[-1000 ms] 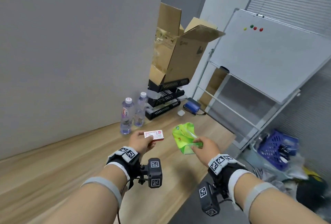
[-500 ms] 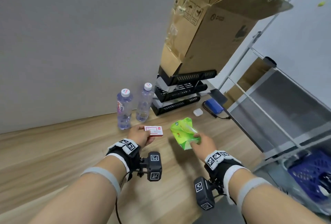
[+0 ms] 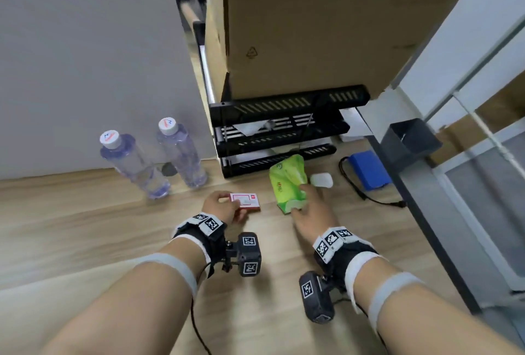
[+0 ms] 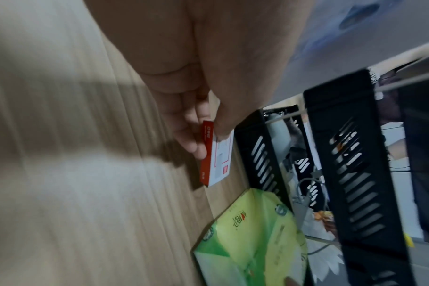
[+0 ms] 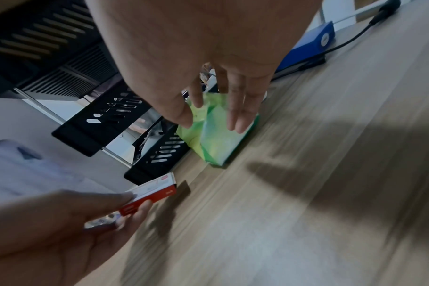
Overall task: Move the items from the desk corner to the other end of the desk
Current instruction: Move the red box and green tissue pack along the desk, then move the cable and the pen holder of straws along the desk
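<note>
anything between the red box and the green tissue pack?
Nothing: only bare desk between red box and green tissue pack, per head view.

Lower centre of the head view: a small box point(image 3: 245, 201) in red with a white face. Right of it, a bright green packet point(image 3: 287, 184) with paler yellow-green streaks. The worktop point(image 3: 85, 226) is pale wood grain. The tray rack point(image 3: 284, 133) – black, slotted. Upper frame – a plain brown carton point(image 3: 326, 27). Two clear bottles point(image 3: 136, 161), white caps marked red and blue. A blue pack point(image 3: 369, 170), black cord.
</note>
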Motion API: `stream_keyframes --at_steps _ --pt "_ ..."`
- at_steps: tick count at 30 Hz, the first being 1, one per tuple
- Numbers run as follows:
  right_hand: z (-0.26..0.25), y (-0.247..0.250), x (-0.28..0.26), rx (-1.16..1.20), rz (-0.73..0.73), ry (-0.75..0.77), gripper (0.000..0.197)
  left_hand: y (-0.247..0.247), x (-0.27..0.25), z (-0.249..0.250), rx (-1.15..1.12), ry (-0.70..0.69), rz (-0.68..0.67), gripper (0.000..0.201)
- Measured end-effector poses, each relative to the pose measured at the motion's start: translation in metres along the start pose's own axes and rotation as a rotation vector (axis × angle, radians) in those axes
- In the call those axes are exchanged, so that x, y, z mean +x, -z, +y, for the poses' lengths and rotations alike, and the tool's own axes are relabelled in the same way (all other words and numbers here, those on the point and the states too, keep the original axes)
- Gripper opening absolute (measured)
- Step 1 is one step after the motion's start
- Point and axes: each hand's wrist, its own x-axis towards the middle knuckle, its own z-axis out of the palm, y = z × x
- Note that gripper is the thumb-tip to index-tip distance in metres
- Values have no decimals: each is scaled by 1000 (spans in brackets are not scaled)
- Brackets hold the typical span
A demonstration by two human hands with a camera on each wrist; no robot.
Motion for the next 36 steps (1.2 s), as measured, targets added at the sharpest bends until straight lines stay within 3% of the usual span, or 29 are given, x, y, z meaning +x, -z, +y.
stream_keyframes --at_steps 4,7,8,13,17,23,31,36 --pt "1 7 -2 14 71 129 47 -13 2 2 25 -6 50 41" --pt "-11 10 -1 25 102 177 42 -10 10 -6 53 -24 32 76" --pt "-19 10 -2 31 100 185 41 -5 6 -6 31 -21 12 78" --pt "-73 -5 -23 34 3 225 34 53 -37 5 -140 -28 -5 50" --pt "-142 -39 -51 19 -42 329 27 155 -77 13 -260 -68 32 27" --pt "-291 -120 -139 -14 -151 499 15 361 -144 -11 -388 -206 172 21" --pt "-488 -276 -304 -36 -407 724 13 633 -248 -102 -519 -322 431 19" --pt "-558 -358 -382 -68 -563 793 12 741 -297 -154 -570 -299 570 16"
